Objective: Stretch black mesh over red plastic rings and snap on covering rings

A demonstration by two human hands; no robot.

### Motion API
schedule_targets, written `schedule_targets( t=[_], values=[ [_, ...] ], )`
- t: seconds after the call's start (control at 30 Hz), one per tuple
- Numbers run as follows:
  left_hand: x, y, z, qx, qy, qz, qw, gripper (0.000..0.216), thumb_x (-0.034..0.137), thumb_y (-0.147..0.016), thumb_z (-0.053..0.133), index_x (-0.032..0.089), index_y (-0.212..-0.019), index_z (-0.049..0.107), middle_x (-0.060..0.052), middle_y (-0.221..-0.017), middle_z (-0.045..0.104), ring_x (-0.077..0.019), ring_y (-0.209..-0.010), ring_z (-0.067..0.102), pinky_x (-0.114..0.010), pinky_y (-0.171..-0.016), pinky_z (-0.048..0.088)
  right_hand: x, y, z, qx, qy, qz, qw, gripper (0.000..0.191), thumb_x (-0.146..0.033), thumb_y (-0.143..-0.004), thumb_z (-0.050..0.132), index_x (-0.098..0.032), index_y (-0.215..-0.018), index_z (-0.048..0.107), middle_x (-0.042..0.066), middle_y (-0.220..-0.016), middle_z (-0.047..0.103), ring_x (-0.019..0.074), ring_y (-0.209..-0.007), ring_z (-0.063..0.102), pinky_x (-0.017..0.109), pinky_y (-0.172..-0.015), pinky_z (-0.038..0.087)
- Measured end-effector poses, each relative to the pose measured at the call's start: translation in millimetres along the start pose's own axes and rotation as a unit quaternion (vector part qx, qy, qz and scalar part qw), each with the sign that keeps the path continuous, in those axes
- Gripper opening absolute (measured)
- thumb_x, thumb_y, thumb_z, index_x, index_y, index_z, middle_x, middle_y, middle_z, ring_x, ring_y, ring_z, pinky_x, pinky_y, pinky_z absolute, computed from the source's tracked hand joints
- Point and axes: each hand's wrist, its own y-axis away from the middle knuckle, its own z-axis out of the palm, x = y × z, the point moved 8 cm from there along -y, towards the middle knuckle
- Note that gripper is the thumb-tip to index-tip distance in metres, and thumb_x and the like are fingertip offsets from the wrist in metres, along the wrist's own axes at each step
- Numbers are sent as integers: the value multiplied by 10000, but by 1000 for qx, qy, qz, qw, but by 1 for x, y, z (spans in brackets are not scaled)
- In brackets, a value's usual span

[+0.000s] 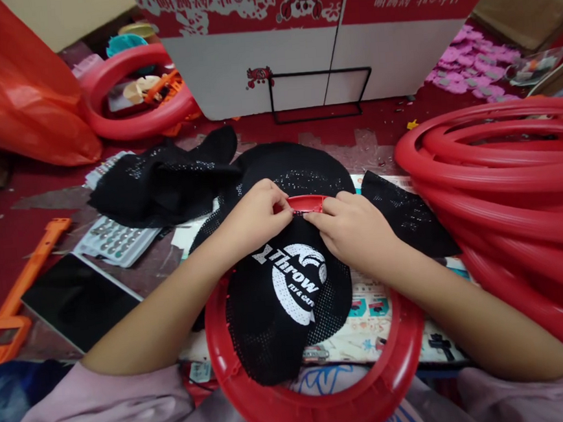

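A red plastic ring (391,371) leans at the near table edge, its lower part against my lap. Black mesh fabric (260,310) with a white "Throw" print hangs across the ring's opening. At the ring's far edge, my left hand (262,216) pinches the fabric's edge against the red rim. Just right of it, my right hand (351,225) has its fingers closed on the same edge, thumb and forefinger at the rim. A short stretch of red rim shows between the hands. More black mesh pieces (297,164) lie beyond the ring.
Red rings (495,200) are stacked at the right. On the left lie a tablet (81,298), an orange plastic tool (28,276), a calculator (118,240) and bunched black mesh (157,182). A white-and-red carton (231,65) stands behind a black wire frame (322,113).
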Motion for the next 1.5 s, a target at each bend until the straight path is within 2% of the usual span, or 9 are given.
schedule_targets(
  t=[0.13,0.27,0.37,0.47,0.53,0.7,0.9,1.07,1.5],
  values=[
    [-2,1,-5,-17,-10,4,1000,153,200,-725,512,166,-636,632,-54,-873,594,-194,-851,588,-338,-789,484,-2,2,2,-61,-55,5,997,276,-142,-862,520,-175,-1062,706,75,-867,686,208,-782,556,328,-693,381],
    [-12,5,-17,-43,-114,-40,992,154,241,-727,518,177,-666,644,-48,-840,581,-188,-727,568,-340,-675,465,-5,4,2,-87,-107,2,990,255,-138,-861,519,-160,-1024,714,70,-891,707,196,-814,592,311,-751,420],
    [-5,5,-22,-16,-151,-19,988,203,263,-802,482,174,-766,661,-53,-833,609,-204,-766,583,-352,-709,472,-5,2,-1,-58,-101,-3,993,270,-144,-871,495,-124,-1031,711,92,-918,697,221,-846,584,335,-785,427],
    [11,3,-14,2,-71,72,995,274,256,-884,420,141,-925,665,-81,-988,650,-200,-945,603,-351,-882,478,1,0,-3,-15,-86,6,996,291,-131,-858,480,-111,-1031,713,101,-911,676,226,-812,547,339,-759,420],
    [15,2,-6,-6,-32,100,994,263,240,-885,439,136,-935,676,-89,-1082,646,-189,-1021,596,-344,-955,459,5,-1,-4,11,-77,6,997,300,-129,-852,471,-114,-1023,718,100,-878,661,219,-775,513,335,-734,407],
    [5,0,-1,-2,-6,65,998,177,234,-833,538,146,-840,692,-83,-1078,616,-186,-1015,591,-350,-960,463,7,-1,-6,58,-45,-4,997,305,-164,-870,456,-137,-1019,720,98,-818,625,212,-732,451,331,-684,363],
    [-1,-1,0,1,23,37,999,172,263,-826,549,147,-821,675,-75,-1044,560,-177,-959,584,-360,-931,474,6,-1,-2,65,-20,-14,998,301,-184,-896,439,-153,-1004,719,91,-791,605,209,-733,424,323,-667,334],
    [0,-1,1,13,17,38,999,135,228,-808,544,150,-738,629,-67,-1014,565,-174,-920,581,-362,-903,474,4,-1,-2,77,-5,-19,997,305,-201,-919,429,-181,-1027,714,87,-793,597,201,-732,401,315,-664,315],
    [2,0,2,26,20,43,999,186,274,-865,490,170,-728,561,-56,-953,546,-183,-875,564,-374,-863,467,10,0,2,74,30,7,997,297,-200,-912,462,-226,-1090,698,79,-817,585,206,-748,391,323,-679,297]
  ],
)
